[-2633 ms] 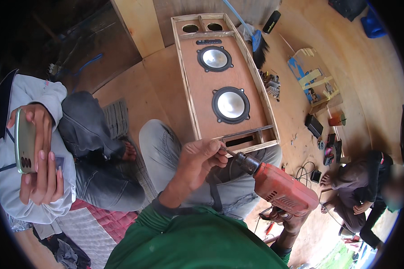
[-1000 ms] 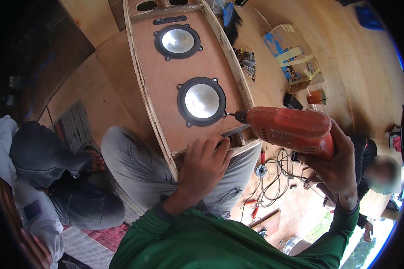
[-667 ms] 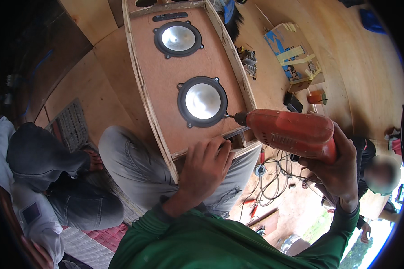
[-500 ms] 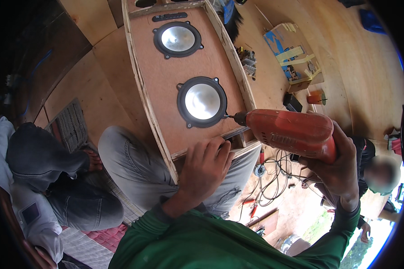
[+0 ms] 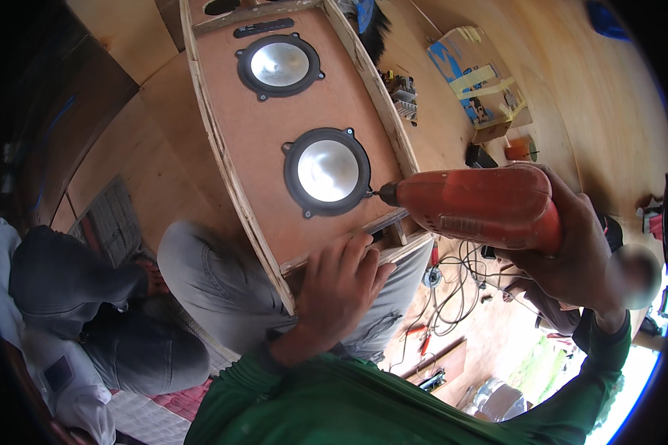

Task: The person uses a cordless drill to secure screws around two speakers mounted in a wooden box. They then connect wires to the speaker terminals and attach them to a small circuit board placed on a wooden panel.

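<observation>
Left of the wooden cabinet (image 5: 237, 159), a seated neighbour's dark-trousered legs (image 5: 152, 363) fade toward the black rim of the view. The cabinet lies with its near end over the wearer's grey jeans (image 5: 200, 271); its far end is cut off above. In its front panel, toward the near end, sits the lower speaker (image 5: 326, 170), silver cone inside a black frame.

The left hand (image 5: 341, 293) rests palm down over the cabinet's near edge, fingers uncurled and slightly spread, clasping nothing visible. Its thumb side and palm are hidden, so how firmly it steadies the wood is hard to judge. If that contact is light, the cabinet could shift on the knees under a push.

At the cabinet's right side, the drill bit (image 5: 374, 193) meets the speaker frame's lower-right mounting tab. Whether a screw sits there is too small to tell. The bit lies at a low slant, so it might slip and score the cone or panel.

The red drill (image 5: 482, 204) reaches past the cabinet's right wall; the right hand (image 5: 575, 256) is wrapped round its handle, the trigger finger out of sight. Loose cables (image 5: 456, 297) lie below it, right of the cabinet, and could snag the drill's lead, if connected.
</observation>
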`<state>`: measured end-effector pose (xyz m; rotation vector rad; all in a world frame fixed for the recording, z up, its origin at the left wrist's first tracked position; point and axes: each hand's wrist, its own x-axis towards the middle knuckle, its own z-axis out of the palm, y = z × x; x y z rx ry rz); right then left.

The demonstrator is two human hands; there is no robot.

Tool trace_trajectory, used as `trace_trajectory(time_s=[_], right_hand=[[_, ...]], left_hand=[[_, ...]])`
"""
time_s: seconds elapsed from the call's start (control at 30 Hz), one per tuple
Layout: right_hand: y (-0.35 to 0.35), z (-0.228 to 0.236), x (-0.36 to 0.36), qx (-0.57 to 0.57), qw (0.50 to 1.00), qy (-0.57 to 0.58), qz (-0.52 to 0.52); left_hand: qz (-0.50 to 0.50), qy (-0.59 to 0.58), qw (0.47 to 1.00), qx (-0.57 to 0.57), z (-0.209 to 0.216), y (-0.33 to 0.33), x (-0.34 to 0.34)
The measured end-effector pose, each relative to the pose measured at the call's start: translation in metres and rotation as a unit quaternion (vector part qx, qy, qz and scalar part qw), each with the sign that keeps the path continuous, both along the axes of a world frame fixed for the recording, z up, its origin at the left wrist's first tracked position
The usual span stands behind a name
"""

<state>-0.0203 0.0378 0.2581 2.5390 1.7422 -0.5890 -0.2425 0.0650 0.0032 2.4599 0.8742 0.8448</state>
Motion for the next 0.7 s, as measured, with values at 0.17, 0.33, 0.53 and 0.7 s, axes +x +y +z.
trace_trajectory(time_s=[0.17, 0.33, 0.53, 0.7], right_hand=[[0.006, 0.005, -0.005, -0.039, 0.999, -0.034, 0.008], [0.013, -0.007, 0.005, 0.037, 0.996, 0.061, 0.053], [0.016, -0.009, 0.008, 0.041, 0.994, 0.082, 0.062], [0.019, -0.018, 0.009, 0.075, 0.986, 0.143, 0.05]], left_hand=[[0.003, 0.016, 1.0, -0.012, -0.001, -0.002, -0.001], [0.001, 0.018, 1.0, -0.017, -0.003, -0.001, 0.0], [0.009, 0.013, 1.0, -0.01, -0.005, -0.001, 0.001], [0.009, 0.03, 1.0, -0.002, -0.003, -0.001, 0.002]])
